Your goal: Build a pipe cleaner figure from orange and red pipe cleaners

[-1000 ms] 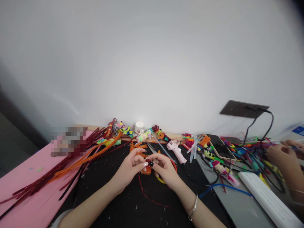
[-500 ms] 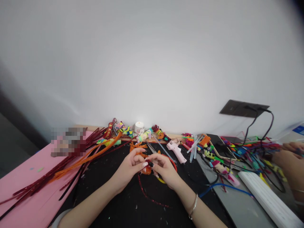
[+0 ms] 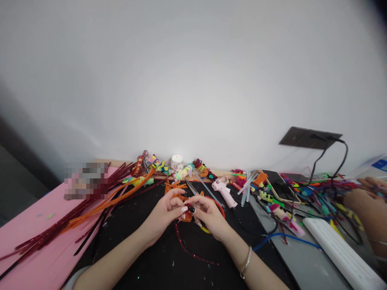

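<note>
Pair of bare hands, set close together over a black mat [image 3: 145,262]: left grip [image 3: 171,207], fingers curled, thumb and fingertips pinching a dark red tinsel piece [image 3: 188,206]; right grip [image 3: 208,209], likewise closed on that same piece from the opposite side, dark-nailed thumb against it, silver bracelet [image 3: 246,264] at the wrist. Tinsel piece: between the two grips, largely covered by fingers. Item, one red tinsel stem [image 3: 193,255], trailing from beneath the left grip in a curve across the mat. Item, one orange piece [image 3: 187,218], directly under the thumbs; whether fingers touch it cannot be told. Item, orange stems [image 3: 175,185], just beyond the left grip. Item, scissors [image 3: 192,188], blades beyond and between both grips. Item, one pink glue gun [image 3: 225,194], beyond the right grip and to its right; translucent sticks [image 3: 244,193] farther right. Item, one white roll [image 3: 177,163], well beyond the left grip, toward the rear of the counter [image 3: 222,174]. Item, one bundle of dark red tinsel stems [image 3: 45,230], left of the left grip. Item, one white power strip [image 3: 338,245], well right of the right grip; beyond it, another person's hand [image 3: 361,201].
</note>
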`<state>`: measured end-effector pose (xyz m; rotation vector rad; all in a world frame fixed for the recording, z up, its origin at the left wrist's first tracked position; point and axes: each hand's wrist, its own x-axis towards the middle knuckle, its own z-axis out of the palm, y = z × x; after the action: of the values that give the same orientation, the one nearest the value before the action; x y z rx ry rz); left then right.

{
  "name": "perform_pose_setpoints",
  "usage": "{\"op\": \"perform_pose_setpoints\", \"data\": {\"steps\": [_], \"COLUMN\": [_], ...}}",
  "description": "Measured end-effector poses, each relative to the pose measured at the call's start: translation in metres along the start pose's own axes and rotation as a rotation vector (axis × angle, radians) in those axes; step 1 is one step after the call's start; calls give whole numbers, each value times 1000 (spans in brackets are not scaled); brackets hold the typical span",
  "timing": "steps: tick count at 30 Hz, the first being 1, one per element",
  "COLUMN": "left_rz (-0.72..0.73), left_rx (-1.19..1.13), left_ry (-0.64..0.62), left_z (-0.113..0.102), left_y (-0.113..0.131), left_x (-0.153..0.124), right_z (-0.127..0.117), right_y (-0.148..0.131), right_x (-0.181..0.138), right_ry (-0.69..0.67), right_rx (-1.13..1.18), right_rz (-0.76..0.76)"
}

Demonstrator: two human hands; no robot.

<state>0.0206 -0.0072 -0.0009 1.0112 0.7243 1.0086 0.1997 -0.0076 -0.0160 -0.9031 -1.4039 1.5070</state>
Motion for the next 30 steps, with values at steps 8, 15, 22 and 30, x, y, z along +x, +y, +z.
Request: {"op": "perform_pose_setpoints", "data": {"steps": [8,15,22,30], "left_rz": [-3,-10,-9,-4], "left_rx": [-1,-14,-12,-8], "left_ry": [-1,-5,4,-10], "left_z": [1,0,0,-2], "left_y": [1,0,-1,-2], "left_x": [0,0,1,1], "right_z": [1,1,1,2], "right_y": [-1,-1,-3,-3], "right_x": [1,0,0,0], "right_ry": [8,9,8,0], "right_rx": [11,22,15,23], "right_rz": [11,16,34,23]}}
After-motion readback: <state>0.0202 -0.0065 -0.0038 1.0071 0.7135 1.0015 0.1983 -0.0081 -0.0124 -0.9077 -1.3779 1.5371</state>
